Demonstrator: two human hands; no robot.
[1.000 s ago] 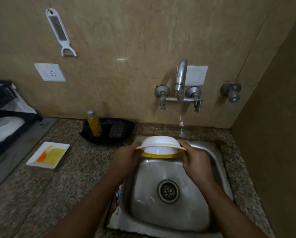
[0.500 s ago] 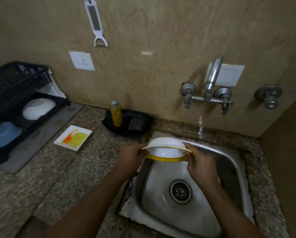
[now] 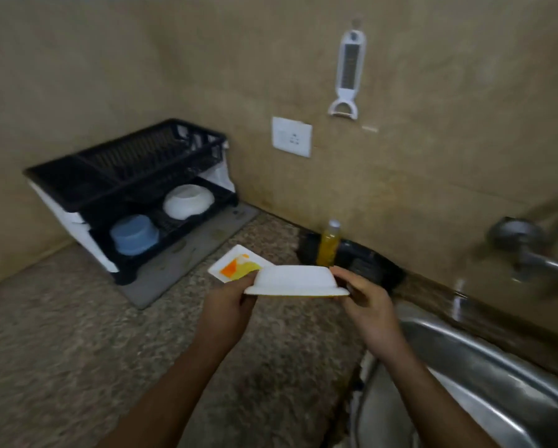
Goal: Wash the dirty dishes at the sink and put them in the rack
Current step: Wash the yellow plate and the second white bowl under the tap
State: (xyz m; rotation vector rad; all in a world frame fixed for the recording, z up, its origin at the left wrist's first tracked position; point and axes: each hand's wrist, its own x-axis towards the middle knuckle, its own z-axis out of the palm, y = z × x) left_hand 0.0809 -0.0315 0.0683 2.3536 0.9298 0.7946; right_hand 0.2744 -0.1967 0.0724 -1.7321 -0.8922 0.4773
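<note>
A speckled stone counter meets a tan wall. At nine o'clock the black rack holds a blue bowl and a white one. At centre the left hand and right hand each pinch the upturned white bowl's rim; probably wet, it could slip onto the dirty plate.

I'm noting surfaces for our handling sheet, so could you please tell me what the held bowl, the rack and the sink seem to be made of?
Bowl: probably matte white plastic or melamine, with a thin rim and a yellow underside edge.
Rack: black moulded plastic, going by its fine lattice and chunky legs.
Sink: brushed stainless steel, grey with streaky highlights.
</note>
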